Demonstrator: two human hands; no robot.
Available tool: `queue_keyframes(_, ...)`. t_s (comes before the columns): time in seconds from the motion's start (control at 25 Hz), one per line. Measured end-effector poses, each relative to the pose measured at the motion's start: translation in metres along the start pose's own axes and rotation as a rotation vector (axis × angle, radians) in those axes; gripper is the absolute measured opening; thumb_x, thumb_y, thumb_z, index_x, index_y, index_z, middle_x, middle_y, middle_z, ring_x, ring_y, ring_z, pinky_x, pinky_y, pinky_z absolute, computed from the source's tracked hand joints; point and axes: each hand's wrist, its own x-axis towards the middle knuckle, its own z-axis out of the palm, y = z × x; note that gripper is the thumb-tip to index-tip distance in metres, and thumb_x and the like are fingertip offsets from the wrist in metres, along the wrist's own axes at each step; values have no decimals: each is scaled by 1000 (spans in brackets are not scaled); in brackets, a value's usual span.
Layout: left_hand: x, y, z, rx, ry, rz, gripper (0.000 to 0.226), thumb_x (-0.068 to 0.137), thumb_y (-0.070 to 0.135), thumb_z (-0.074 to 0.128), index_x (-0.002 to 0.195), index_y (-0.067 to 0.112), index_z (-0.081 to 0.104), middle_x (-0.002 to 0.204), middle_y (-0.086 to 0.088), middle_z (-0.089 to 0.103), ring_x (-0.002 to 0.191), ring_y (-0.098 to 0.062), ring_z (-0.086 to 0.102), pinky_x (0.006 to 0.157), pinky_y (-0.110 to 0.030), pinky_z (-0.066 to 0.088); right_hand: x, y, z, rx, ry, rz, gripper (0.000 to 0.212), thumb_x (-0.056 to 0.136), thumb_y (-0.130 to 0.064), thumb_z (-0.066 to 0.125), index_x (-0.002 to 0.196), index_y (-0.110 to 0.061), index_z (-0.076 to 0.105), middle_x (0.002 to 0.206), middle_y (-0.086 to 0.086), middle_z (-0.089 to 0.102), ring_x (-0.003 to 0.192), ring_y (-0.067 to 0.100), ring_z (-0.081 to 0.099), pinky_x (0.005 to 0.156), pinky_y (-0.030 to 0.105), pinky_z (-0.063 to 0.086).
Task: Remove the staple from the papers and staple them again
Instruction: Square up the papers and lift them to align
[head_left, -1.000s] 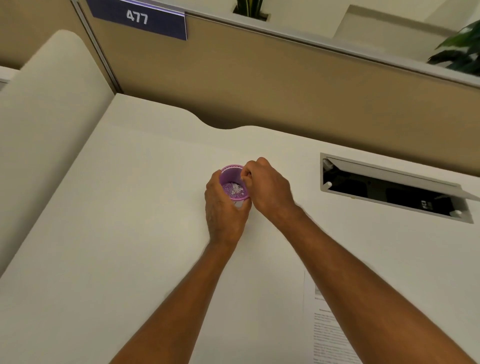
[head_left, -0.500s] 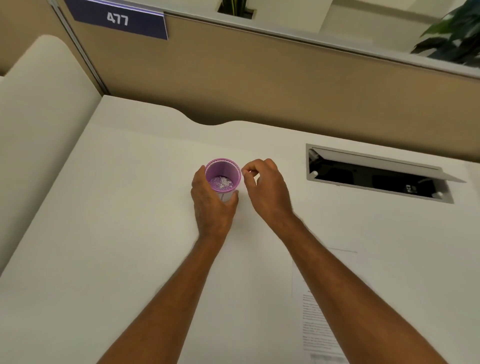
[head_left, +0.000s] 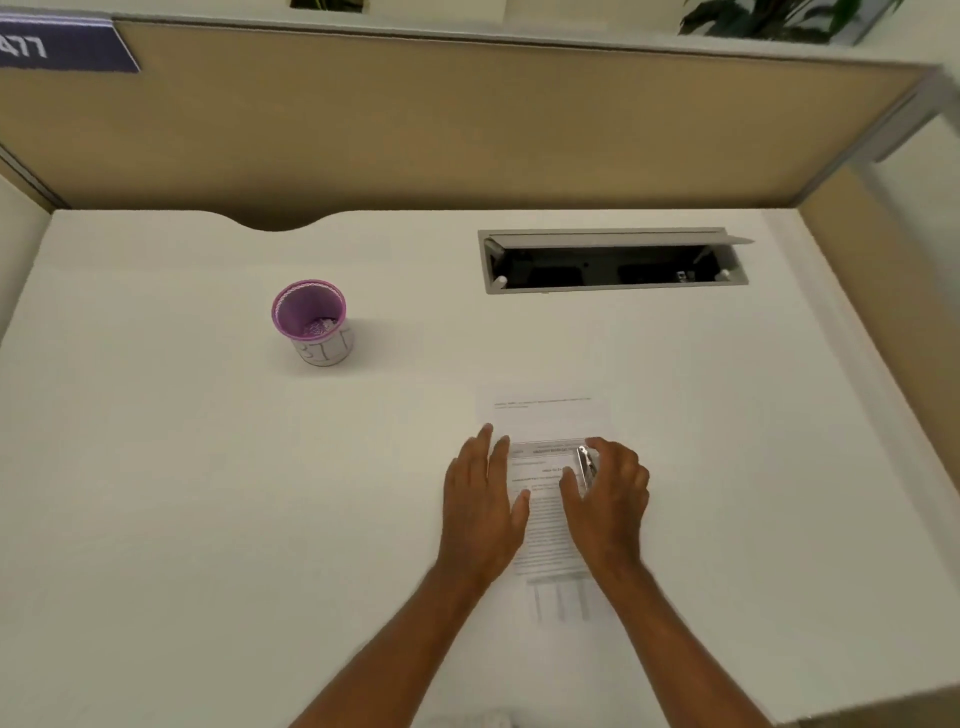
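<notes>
Printed papers (head_left: 546, 525) lie on the white desk (head_left: 208, 493) in front of me, with a second sheet (head_left: 540, 410) sticking out beyond their far edge. My left hand (head_left: 480, 501) rests flat on the papers' left edge, fingers straight. My right hand (head_left: 610, 499) curls over a small silver stapler (head_left: 586, 466) at the papers' top right corner, thumb on one side and fingers on the other. A purple mesh cup (head_left: 310, 318) with small metal bits inside stands alone at the far left.
An open grey cable hatch (head_left: 613, 260) is set into the desk behind the papers. A tan partition wall (head_left: 467, 130) closes the back and right side. The desk's front edge runs at the lower right.
Both hands have left the purple cup and come back right to the papers. The left hand now lies flat on them and the right hand closes over the stapler.
</notes>
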Motion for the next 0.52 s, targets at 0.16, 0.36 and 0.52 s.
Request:
queue_keyframes(0.16, -20, 6, 35, 231, -134, 107, 71, 99, 51, 44, 159, 14, 32, 170, -11, 23, 156, -33, 25, 125, -59, 21, -12, 35, -1, -32, -50, 17, 45, 88, -27, 69, 130, -20, 54, 126, 5, 58, 113, 25, 52, 94, 45, 50)
queue_keyframes(0.36, -21, 6, 38, 311, -117, 112, 71, 100, 52, 36, 160, 13, 30, 171, -9, 21, 158, -30, 18, 126, -58, 17, 1, 54, -14, 35, -61, -91, 37, 87, -19, 68, 123, -16, 60, 112, 5, 62, 100, 24, 54, 85, 41, 52)
queue_keyframes(0.52, -24, 7, 41, 332, -92, 116, 71, 100, 50, 38, 160, 13, 30, 171, -8, 19, 159, -29, 16, 126, -57, 17, 31, 91, -46, 33, 47, 12, 35, 87, -17, 67, 121, -13, 62, 112, 10, 62, 102, 32, 55, 84, 44, 49)
